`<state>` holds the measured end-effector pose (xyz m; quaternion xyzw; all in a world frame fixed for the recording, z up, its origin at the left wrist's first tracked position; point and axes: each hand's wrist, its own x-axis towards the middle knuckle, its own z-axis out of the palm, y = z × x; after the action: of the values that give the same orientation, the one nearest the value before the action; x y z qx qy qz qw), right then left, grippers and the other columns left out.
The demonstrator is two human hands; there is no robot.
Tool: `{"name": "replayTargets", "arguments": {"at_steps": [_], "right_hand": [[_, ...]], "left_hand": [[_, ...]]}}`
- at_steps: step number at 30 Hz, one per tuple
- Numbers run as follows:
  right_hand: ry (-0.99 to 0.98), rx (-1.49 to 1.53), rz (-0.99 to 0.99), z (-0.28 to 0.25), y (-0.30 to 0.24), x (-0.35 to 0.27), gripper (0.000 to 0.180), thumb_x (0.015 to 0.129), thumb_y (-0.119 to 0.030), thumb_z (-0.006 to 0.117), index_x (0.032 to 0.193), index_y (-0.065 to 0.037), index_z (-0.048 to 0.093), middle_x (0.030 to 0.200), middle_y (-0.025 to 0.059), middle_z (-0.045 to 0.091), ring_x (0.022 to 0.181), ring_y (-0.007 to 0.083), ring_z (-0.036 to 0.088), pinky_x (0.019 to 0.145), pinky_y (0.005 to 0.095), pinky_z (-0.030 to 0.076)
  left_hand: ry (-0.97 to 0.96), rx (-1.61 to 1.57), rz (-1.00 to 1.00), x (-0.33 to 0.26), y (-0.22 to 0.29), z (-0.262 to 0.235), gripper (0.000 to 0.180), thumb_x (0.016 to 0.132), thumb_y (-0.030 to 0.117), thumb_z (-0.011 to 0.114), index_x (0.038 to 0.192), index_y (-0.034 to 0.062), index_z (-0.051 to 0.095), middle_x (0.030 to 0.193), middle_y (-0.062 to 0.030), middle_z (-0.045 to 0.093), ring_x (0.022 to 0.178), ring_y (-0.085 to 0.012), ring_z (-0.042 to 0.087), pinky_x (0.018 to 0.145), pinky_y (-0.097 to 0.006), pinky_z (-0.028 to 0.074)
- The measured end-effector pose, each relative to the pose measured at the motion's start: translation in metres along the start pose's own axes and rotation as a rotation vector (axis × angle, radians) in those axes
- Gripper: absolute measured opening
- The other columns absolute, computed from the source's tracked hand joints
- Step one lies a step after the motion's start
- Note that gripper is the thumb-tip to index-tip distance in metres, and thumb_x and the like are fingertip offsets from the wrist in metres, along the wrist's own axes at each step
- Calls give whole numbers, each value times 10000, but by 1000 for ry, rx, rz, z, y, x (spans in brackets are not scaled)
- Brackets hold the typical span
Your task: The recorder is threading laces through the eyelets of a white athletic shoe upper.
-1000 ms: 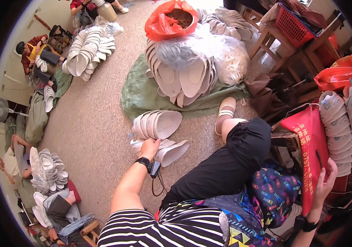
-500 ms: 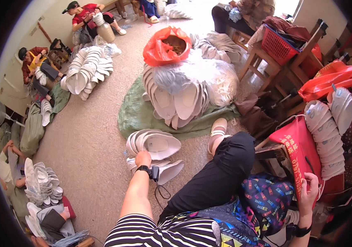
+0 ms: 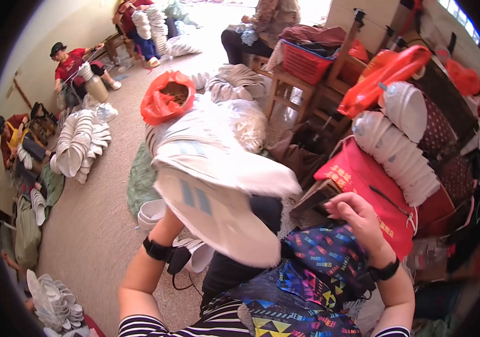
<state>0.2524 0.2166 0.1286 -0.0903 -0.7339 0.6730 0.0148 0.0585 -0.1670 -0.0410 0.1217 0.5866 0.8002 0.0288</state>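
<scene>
My left hand (image 3: 171, 226) is closed round the end of a stack of white, sole-shaped shoe pieces (image 3: 226, 216), raised over my lap. Its fingers are mostly hidden behind the stack, whose pieces carry pale blue-grey stripes. Right of the stack and apart from it, my right hand (image 3: 358, 218) is open, its fingers loosely bent and nothing visible in them. A red bag (image 3: 358, 171) lies just beyond that hand. More white shoe pieces (image 3: 151, 212) lie on the floor by my left wrist, partly hidden. A patterned dark apron (image 3: 313, 269) covers my lap.
Ahead, a red plastic bag (image 3: 153, 105) tops a pile on a green sheet (image 3: 139, 174). At right stand wooden stools (image 3: 285, 92), a red basket (image 3: 306, 63) and a row of white shoe pieces (image 3: 394, 154). Several people sit along the left and far sides.
My left hand has lifted a stack of shoe pieces from the floor to over my lap. My right hand has come away from the red bag toward the stack. The view has swung right.
</scene>
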Motion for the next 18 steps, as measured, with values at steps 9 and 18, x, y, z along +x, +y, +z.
{"name": "replayTargets", "arguments": {"at_steps": [9, 18], "right_hand": [[-138, 642, 177, -3, 3, -61, 839, 911, -679, 416, 1468, -58, 330, 1406, 125, 480, 1265, 235, 489, 1070, 399, 386], [277, 584, 48, -22, 12, -132, 767, 845, -506, 657, 1389, -33, 397, 1304, 85, 544, 1171, 200, 555, 1001, 360, 456]], "left_hand": [[-1005, 151, 172, -4, 68, 247, 291, 877, 52, 593, 1167, 20, 595, 1109, -167, 645, 1030, -327, 615, 900, -365, 476], [-1231, 772, 363, -14, 67, 285, 272, 930, 206, 520, 1138, 39, 575, 1098, -169, 640, 995, -369, 616, 835, -431, 507]]}}
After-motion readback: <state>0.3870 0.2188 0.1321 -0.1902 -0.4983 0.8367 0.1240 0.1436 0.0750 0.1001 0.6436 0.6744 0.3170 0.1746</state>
